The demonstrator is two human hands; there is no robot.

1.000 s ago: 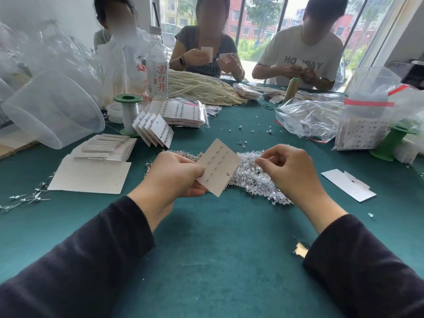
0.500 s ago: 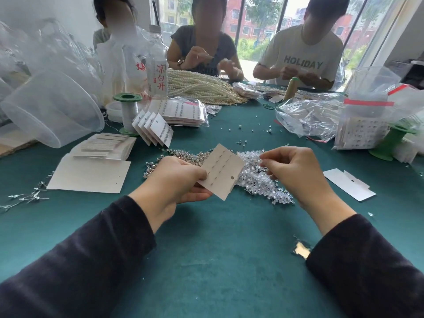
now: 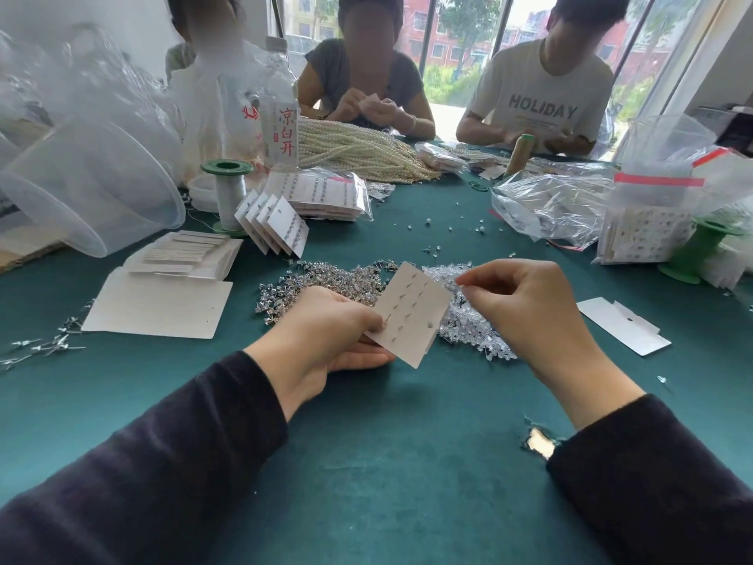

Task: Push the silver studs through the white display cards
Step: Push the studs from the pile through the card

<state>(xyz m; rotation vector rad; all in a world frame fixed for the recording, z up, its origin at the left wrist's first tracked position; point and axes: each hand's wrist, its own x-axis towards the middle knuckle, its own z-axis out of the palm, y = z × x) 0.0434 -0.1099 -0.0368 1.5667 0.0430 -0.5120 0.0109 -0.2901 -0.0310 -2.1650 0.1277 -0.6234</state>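
Head view: left hand (image 3: 326,332) gripped the card (image 3: 411,311); right hand (image 3: 525,303) beside it was pinched, stud not discernible. Misaimed pushing could crease the card.

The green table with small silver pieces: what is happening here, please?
A person in dark sleeves is fitting studs to cards. The left hand holds a white rectangular display card tilted above the green felt table. The right hand has its fingertips pinched at the card's upper right edge; what they hold is too small to make out. A loose heap of silver studs lies just behind the card. Across the table, three other people work with their own hands.
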